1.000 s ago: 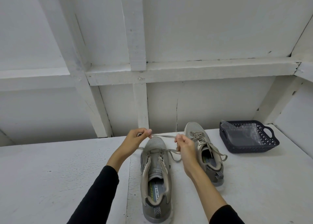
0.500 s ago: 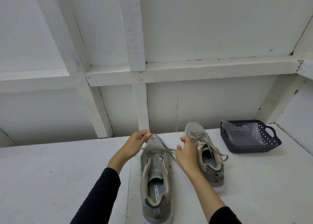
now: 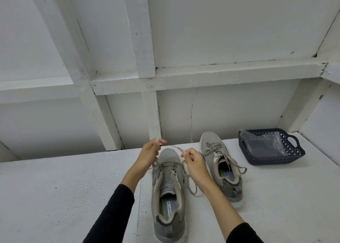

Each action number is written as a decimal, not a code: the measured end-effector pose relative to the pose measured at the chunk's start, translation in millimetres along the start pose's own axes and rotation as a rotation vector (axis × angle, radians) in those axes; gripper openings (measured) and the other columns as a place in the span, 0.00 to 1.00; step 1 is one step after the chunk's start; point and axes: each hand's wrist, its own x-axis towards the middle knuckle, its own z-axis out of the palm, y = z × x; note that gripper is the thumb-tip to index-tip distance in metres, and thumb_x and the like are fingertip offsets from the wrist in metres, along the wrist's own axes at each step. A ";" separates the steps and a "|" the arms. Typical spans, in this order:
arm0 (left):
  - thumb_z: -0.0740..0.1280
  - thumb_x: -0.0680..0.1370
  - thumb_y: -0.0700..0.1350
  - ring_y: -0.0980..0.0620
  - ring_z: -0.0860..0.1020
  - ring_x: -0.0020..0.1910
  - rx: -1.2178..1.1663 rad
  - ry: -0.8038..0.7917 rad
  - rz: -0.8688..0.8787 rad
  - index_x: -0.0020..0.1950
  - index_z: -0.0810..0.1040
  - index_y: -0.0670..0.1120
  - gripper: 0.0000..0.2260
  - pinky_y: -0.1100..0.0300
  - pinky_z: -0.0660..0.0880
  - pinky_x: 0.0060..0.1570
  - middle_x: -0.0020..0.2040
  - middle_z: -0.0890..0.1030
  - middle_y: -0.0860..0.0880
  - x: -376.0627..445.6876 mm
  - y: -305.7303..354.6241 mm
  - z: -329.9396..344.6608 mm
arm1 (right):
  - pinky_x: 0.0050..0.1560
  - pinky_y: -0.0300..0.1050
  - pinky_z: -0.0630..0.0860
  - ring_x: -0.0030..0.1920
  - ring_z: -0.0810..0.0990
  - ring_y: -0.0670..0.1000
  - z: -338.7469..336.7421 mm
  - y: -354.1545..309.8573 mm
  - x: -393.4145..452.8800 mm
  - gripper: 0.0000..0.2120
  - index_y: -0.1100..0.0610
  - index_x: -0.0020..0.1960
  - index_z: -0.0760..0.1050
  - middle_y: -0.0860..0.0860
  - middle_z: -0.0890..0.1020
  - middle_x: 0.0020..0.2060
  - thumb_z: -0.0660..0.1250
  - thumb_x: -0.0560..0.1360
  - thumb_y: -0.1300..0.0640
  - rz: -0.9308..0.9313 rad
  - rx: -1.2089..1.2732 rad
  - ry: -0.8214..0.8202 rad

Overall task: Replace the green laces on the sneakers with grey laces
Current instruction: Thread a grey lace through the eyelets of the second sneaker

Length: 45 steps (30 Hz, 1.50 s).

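Note:
Two grey sneakers stand on the white table [image 3: 55, 196], toes pointing away from me. The near sneaker [image 3: 168, 193] has its grey lace [image 3: 191, 187] threaded only through the lowest eyelets, tongue loose. My left hand [image 3: 149, 155] pinches one lace end above the toe's left side. My right hand [image 3: 194, 162] pinches the other end, which sticks up past the fingers, and the slack loops down on the table at the shoe's right. The far sneaker [image 3: 220, 167] to the right is fully laced with a grey lace, its ends lying loose.
A dark blue plastic basket [image 3: 294, 155] with a clear plastic bag [image 3: 265, 145] inside sits at the back right of the table. A white panelled wall with beams [image 3: 202, 75] rises just behind the shoes.
The lace stretched taut between my hands has gone slack. My hands have drawn apart slightly, the left lifting above the toe, the right dropping beside the shoe.

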 end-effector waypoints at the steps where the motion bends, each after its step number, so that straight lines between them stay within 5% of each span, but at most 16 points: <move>1: 0.54 0.85 0.48 0.57 0.64 0.27 -0.275 0.084 -0.104 0.53 0.77 0.44 0.14 0.65 0.62 0.25 0.32 0.67 0.53 3.4 2.2 1.0 | 0.29 0.33 0.62 0.27 0.64 0.41 -0.9 1.3 0.9 0.09 0.57 0.45 0.74 0.44 0.72 0.29 0.59 0.82 0.59 0.003 0.004 0.032; 5: 0.52 0.85 0.45 0.56 0.59 0.17 -1.452 0.263 -0.442 0.45 0.71 0.43 0.14 0.67 0.56 0.18 0.21 0.61 0.51 18.3 7.3 -8.5 | 0.29 0.34 0.65 0.32 0.68 0.47 -1.4 3.0 -1.3 0.06 0.57 0.53 0.70 0.49 0.77 0.33 0.56 0.82 0.62 0.028 0.031 0.028; 8: 0.51 0.80 0.32 0.53 0.58 0.15 -1.746 0.284 -0.523 0.41 0.71 0.43 0.14 0.67 0.53 0.17 0.20 0.61 0.49 14.5 5.9 -10.5 | 0.30 0.30 0.66 0.37 0.71 0.49 -0.1 2.9 -4.4 0.11 0.53 0.54 0.70 0.50 0.81 0.40 0.53 0.81 0.66 0.046 0.045 0.014; 12: 0.48 0.80 0.32 0.52 0.57 0.15 -1.828 0.290 -0.536 0.40 0.70 0.44 0.15 0.65 0.54 0.20 0.20 0.59 0.49 7.1 9.3 -3.8 | 0.31 0.29 0.69 0.32 0.75 0.39 4.9 -3.5 -5.8 0.13 0.55 0.47 0.76 0.50 0.80 0.43 0.57 0.78 0.69 0.091 0.110 -0.050; 17: 0.49 0.81 0.34 0.52 0.57 0.17 -1.888 0.234 -0.550 0.39 0.69 0.43 0.15 0.62 0.53 0.17 0.22 0.60 0.49 6.3 5.5 0.9 | 0.23 0.37 0.64 0.22 0.65 0.43 13.0 -7.2 -6.9 0.09 0.56 0.48 0.80 0.54 0.80 0.42 0.64 0.79 0.52 0.114 0.204 -0.118; 23: 0.51 0.76 0.30 0.53 0.57 0.17 -1.862 0.241 -0.529 0.39 0.70 0.43 0.13 0.63 0.54 0.17 0.22 0.61 0.49 4.1 11.4 1.5 | 0.29 0.26 0.69 0.28 0.74 0.32 18.9 -9.9 -7.4 0.10 0.60 0.59 0.79 0.52 0.83 0.53 0.66 0.78 0.61 -0.031 0.155 -0.131; 28: 0.50 0.82 0.34 0.53 0.57 0.17 -1.877 0.247 -0.519 0.40 0.71 0.42 0.15 0.63 0.54 0.16 0.22 0.61 0.49 6.1 7.0 0.8 | 0.47 0.29 0.72 0.42 0.78 0.36 20.6 -7.6 -5.4 0.04 0.56 0.46 0.82 0.45 0.83 0.41 0.69 0.76 0.63 -0.062 0.099 -0.126; 32: 0.53 0.85 0.46 0.56 0.60 0.19 -1.490 0.356 -0.365 0.43 0.72 0.47 0.14 0.65 0.59 0.15 0.26 0.63 0.52 4.1 12.1 0.7 | 0.44 0.29 0.71 0.40 0.76 0.36 14.2 -7.7 -2.6 0.06 0.55 0.43 0.80 0.44 0.82 0.39 0.68 0.76 0.63 -0.058 0.094 -0.014; 37: 0.58 0.84 0.49 0.54 0.70 0.43 -0.025 0.470 0.069 0.46 0.78 0.51 0.12 0.57 0.69 0.47 0.38 0.74 0.56 -2.6 -6.6 -9.8 | 0.40 0.29 0.69 0.37 0.75 0.34 -1.6 -16.6 1.2 0.07 0.54 0.45 0.80 0.45 0.82 0.39 0.67 0.77 0.64 -0.114 0.054 0.235; 39: 0.59 0.82 0.52 0.56 0.68 0.52 0.461 0.422 0.109 0.46 0.80 0.56 0.11 0.49 0.60 0.56 0.43 0.76 0.61 -4.3 -15.1 -11.7 | 0.39 0.28 0.67 0.35 0.74 0.33 -5.3 -19.3 2.2 0.04 0.57 0.44 0.79 0.44 0.80 0.37 0.68 0.76 0.64 -0.159 -0.014 0.283; 41: 0.59 0.82 0.54 0.60 0.62 0.60 0.658 0.326 0.159 0.49 0.80 0.60 0.10 0.50 0.51 0.62 0.52 0.75 0.65 -5.7 -16.6 -8.5 | 0.38 0.25 0.67 0.35 0.73 0.34 -5.3 -21.0 3.0 0.05 0.57 0.42 0.76 0.42 0.77 0.34 0.70 0.75 0.64 -0.190 -0.080 0.308; 45: 0.60 0.81 0.55 0.68 0.60 0.66 0.591 0.049 0.264 0.61 0.76 0.62 0.10 0.56 0.45 0.67 0.59 0.71 0.69 -6.5 -11.2 7.0 | 0.39 0.28 0.69 0.35 0.73 0.37 -1.3 -19.5 3.3 0.08 0.56 0.39 0.73 0.45 0.77 0.34 0.69 0.75 0.64 -0.194 -0.104 0.225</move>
